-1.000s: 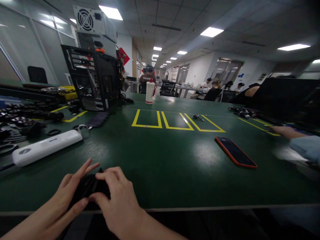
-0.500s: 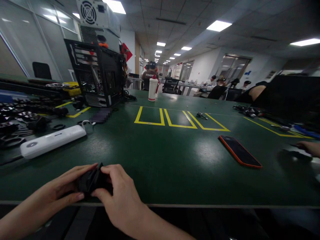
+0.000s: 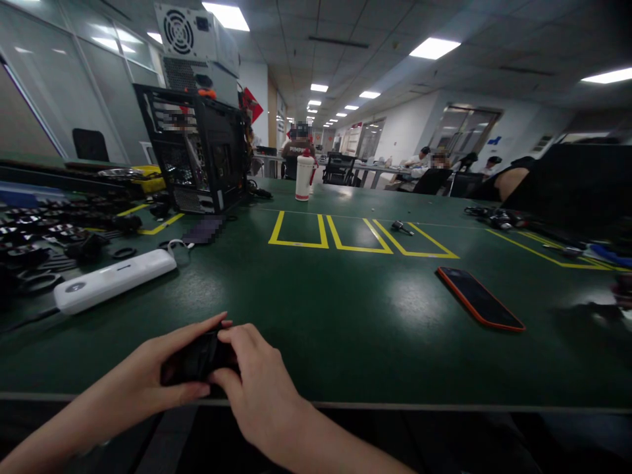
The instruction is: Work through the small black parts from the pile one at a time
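Note:
A small black object [image 3: 195,359] is gripped between my two hands just above the near edge of the green table [image 3: 345,316]. My left hand [image 3: 148,368] wraps it from the left, thumb below and fingers over the top. From the right, my right hand [image 3: 261,378] pinches it between thumb and fingertips. Dark and largely covered by fingers, its exact kind cannot be made out. A white power strip [image 3: 116,280] lies to the left of my hands, and an orange-edged phone [image 3: 478,299] rests face up to the right.
An open black computer case [image 3: 197,151] stands at back left with a power supply [image 3: 197,36] on top. Black parts [image 3: 49,230] crowd the left side. Beyond the yellow tape outlines [image 3: 299,245] stands a white bottle [image 3: 303,176]. A small metal piece [image 3: 402,228] lies within the right outline.
Both hands have shifted right with the black object, and its raised thin edge now sits lower, pressed between the fingers. The other person's hand at the far right has left the view.

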Available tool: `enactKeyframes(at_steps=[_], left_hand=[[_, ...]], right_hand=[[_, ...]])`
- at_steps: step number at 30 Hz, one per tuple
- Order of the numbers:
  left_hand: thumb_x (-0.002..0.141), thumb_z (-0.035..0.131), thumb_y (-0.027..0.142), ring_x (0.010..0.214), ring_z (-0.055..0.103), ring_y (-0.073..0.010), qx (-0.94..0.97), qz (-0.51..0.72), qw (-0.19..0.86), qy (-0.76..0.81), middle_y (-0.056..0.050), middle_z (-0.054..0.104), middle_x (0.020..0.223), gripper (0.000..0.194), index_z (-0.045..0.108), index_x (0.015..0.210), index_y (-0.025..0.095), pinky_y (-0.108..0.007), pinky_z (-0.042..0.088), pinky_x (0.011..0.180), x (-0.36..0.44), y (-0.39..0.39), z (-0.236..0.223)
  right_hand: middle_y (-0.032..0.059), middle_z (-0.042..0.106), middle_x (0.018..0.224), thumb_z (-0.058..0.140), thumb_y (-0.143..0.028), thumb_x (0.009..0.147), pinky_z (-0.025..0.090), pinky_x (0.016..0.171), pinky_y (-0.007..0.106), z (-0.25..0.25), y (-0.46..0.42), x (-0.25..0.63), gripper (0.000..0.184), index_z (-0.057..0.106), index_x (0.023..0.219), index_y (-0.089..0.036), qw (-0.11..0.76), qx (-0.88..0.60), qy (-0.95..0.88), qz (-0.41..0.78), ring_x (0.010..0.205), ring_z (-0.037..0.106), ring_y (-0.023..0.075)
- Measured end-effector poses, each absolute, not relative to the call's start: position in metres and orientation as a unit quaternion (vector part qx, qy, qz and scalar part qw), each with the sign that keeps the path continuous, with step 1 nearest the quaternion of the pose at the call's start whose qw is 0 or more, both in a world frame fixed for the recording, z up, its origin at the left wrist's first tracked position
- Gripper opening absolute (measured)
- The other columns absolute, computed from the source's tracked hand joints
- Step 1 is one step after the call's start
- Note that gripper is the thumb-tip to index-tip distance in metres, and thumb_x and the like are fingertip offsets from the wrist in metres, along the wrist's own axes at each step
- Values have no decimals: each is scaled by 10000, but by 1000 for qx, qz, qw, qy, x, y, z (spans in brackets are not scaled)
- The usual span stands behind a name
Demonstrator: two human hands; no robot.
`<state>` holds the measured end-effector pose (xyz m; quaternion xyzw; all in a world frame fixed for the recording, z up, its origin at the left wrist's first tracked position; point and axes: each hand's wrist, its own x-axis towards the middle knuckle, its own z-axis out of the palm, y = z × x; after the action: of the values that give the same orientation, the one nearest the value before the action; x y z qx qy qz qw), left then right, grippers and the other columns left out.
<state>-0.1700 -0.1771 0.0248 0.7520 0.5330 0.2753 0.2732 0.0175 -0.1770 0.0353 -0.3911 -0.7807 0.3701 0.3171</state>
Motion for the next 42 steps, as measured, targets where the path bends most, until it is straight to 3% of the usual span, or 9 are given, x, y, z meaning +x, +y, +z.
enactKeyframes(at_steps=[3, 8, 13, 17, 20, 25, 31, 38, 42], left_hand=[[645, 647, 284, 1129, 463, -235, 773, 252, 312, 493, -31, 475, 1255, 673, 360, 1254, 278, -368, 383, 952, -146, -167, 42], [634, 655, 284, 1055, 508, -214, 831, 268, 279, 400, -40, 515, 1180, 628, 395, 1204, 243, -357, 411, 915, -95, -115, 57], [599, 680, 273, 1050, 494, -239, 861, 320, 154, 364, -81, 515, 1146, 609, 435, 1151, 198, -390, 391, 907, -48, -44, 48], [606, 675, 268, 1055, 485, -240, 860, 341, 105, 365, -83, 510, 1142, 619, 414, 1163, 195, -397, 396, 893, -22, -11, 33], [622, 666, 273, 1070, 476, -238, 866, 337, 89, 359, -74, 503, 1157, 619, 398, 1176, 203, -394, 386, 906, -13, -2, 24], [642, 655, 271, 1070, 475, -229, 864, 346, 81, 357, -61, 502, 1161, 617, 375, 1189, 215, -380, 388, 902, -11, 1, 17], [646, 646, 254, 1062, 476, -224, 866, 354, 79, 346, -58, 502, 1148, 613, 372, 1193, 217, -366, 389, 896, -14, -3, 15], [642, 642, 242, 1057, 474, -224, 865, 355, 79, 346, -59, 500, 1150, 618, 370, 1196, 215, -371, 384, 898, -15, -3, 14], [644, 641, 243, 1060, 475, -218, 863, 359, 81, 346, -56, 498, 1152, 615, 372, 1196, 213, -359, 381, 904, -14, -2, 14]], right_hand=[[71, 535, 1069, 533, -103, 733, 437, 849, 385, 46, -174, 37, 322, 491, 1041, -187, 311, -406, -794, 330, 983, 533, 214], [52, 530, 1050, 532, -109, 725, 424, 868, 405, 46, -133, 83, 316, 508, 1023, -211, 370, -414, -790, 260, 979, 533, 208], [30, 553, 1025, 560, -103, 685, 459, 842, 336, 36, -63, 127, 340, 515, 1005, -209, 427, -388, -725, 377, 928, 578, 165], [32, 584, 994, 582, -190, 690, 436, 867, 346, 25, -22, 152, 265, 556, 954, -192, 454, -379, -702, 396, 923, 573, 164], [33, 598, 929, 574, -267, 708, 433, 853, 355, 13, -6, 161, 214, 575, 904, -182, 484, -389, -669, 408, 895, 566, 159], [53, 581, 1007, 603, -301, 687, 415, 862, 361, 1, 2, 165, 348, 546, 1012, -194, 479, -388, -638, 462, 953, 538, 170], [35, 593, 984, 627, -258, 660, 390, 893, 359, 4, -6, 163, 302, 544, 942, -188, 477, -346, -653, 475, 936, 549, 151], [22, 582, 917, 594, -337, 690, 444, 814, 362, 5, -12, 157, 263, 534, 909, -206, 488, -376, -622, 483, 878, 560, 147], [26, 585, 928, 607, -332, 682, 444, 817, 365, 2, -6, 156, 331, 533, 982, -215, 490, -387, -612, 485, 884, 564, 154]])
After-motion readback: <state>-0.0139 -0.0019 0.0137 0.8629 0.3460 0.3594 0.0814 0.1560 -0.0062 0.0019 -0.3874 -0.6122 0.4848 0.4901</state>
